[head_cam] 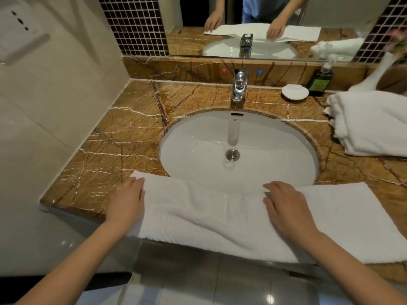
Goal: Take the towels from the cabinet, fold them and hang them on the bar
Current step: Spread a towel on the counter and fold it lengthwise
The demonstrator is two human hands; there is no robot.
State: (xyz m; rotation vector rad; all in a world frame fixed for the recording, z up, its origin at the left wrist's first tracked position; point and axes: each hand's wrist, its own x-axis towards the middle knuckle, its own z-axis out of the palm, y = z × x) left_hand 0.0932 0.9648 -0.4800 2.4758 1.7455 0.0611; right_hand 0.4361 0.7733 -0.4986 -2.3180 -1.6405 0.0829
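The person stands at the sink [198,150] with a white towel [220,212] spread out on the near edge of the brown stone counter [123,137]. The towel lies the long way, from left to right. Its middle sags a little over the near rim of the sink.

Both hands lie flat on the towel. The left hand [127,199] rests on the left end, fingers straight, with the fingertips close to the far left corner. The right hand [284,203] presses down near the middle, fingers spread. Neither hand grabs anything; they only press.

The part of the towel to the right of the right hand is long, and no hand is on it. The left end sits right under the left hand. So I think the next fold goes along the long way, one end brought over to meet the other. The left hand is the nearer one for the left end. The right hand would have to slide far right to catch the other end, or it could hold the middle down as the fold line.

More white towels sit in a soft pile [372,122] at the far right of the counter, well apart from this one. I see no bar from here.
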